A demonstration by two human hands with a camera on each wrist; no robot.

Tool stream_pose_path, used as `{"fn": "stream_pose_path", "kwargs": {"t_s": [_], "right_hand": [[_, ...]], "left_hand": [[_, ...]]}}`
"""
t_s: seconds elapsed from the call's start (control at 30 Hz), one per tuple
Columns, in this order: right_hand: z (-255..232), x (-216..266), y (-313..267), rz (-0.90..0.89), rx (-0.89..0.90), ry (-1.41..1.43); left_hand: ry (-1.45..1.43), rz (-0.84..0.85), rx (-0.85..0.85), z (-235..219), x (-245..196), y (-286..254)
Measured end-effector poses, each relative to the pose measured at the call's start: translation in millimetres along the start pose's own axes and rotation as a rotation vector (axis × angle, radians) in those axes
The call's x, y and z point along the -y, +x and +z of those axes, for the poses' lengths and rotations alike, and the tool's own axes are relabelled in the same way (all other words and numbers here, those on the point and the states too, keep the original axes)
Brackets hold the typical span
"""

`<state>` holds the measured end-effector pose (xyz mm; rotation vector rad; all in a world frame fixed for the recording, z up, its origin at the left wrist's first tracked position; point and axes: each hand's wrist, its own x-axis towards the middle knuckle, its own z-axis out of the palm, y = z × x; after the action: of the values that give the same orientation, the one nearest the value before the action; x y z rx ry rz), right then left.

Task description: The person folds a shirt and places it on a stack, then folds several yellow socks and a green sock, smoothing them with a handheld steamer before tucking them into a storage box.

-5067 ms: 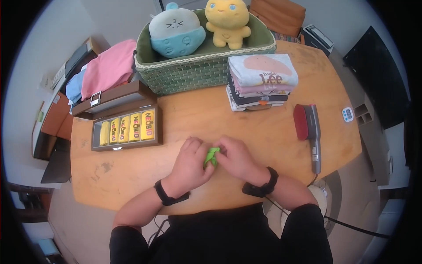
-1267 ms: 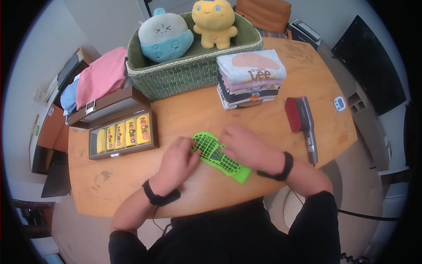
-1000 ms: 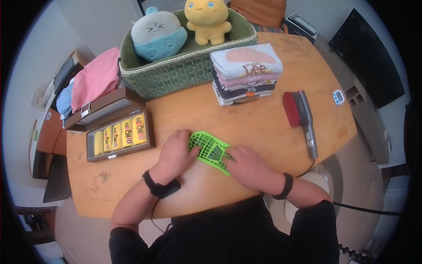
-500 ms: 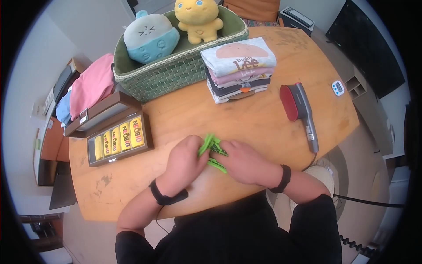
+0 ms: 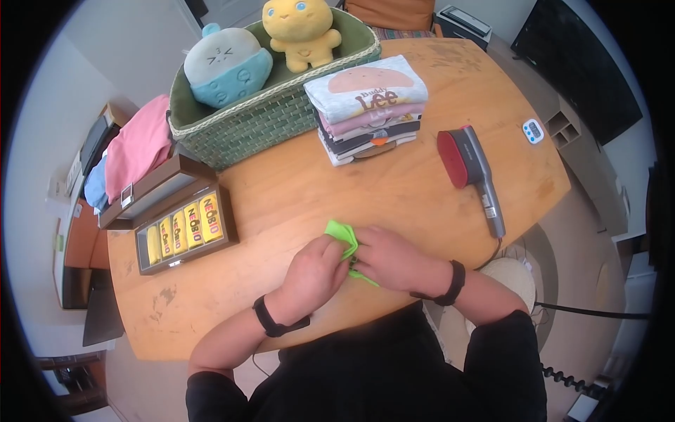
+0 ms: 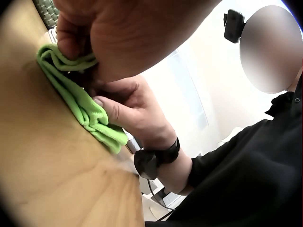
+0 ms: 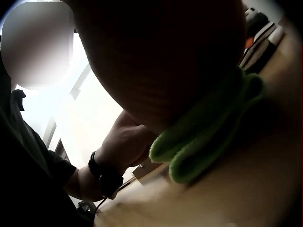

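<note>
A bright green sock (image 5: 342,232) with a black grip grid is bunched between both hands near the front of the wooden table. My left hand (image 5: 316,273) grips one end with curled fingers. Thumb and fingers of my right hand (image 5: 394,259) hold the other part, close beside the left. In the left wrist view the folded green cloth (image 6: 78,97) runs along just over the tabletop, with the right thumb (image 6: 111,109) on it. Two soft folded edges of the sock (image 7: 199,161) show under the dark right hand in the right wrist view. The hands cover most of the grid.
A brown box (image 5: 228,235) with yellow rolled items stands open at left. Behind are a green woven basket (image 5: 260,126) with two plush toys and a stack of folded shirts (image 5: 369,126). A corded grey-and-red brush (image 5: 485,183) and a small timer (image 5: 533,131) lie at right.
The green sock lay spread flat with its black grid up about a second ago. Both hands have since folded it inward into a bunch. The head view has shifted too.
</note>
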<state>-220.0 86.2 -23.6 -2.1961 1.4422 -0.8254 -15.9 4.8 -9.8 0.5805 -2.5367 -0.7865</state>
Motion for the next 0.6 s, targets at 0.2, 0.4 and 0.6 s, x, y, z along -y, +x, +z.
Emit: {"fn": "stream_pose_path", "kwargs": {"t_s": [0.2, 0.4, 0.6], "right_hand": [[-14.3, 3.1, -6.0, 0.193, -0.09, 0.179], [-7.0, 1.9, -5.2, 0.223, -0.177, 0.188], [-0.9, -5.7, -7.7, 0.103, -0.184, 0.079]], "left_hand": [[-0.051, -0.007, 0.056, -13.5, 0.5, 5.8], [-0.187, -0.326, 0.099, -24.1, 7.4, 25.0], [-0.158, -0.24, 0.14, -23.0, 18.5, 28.4]]}}
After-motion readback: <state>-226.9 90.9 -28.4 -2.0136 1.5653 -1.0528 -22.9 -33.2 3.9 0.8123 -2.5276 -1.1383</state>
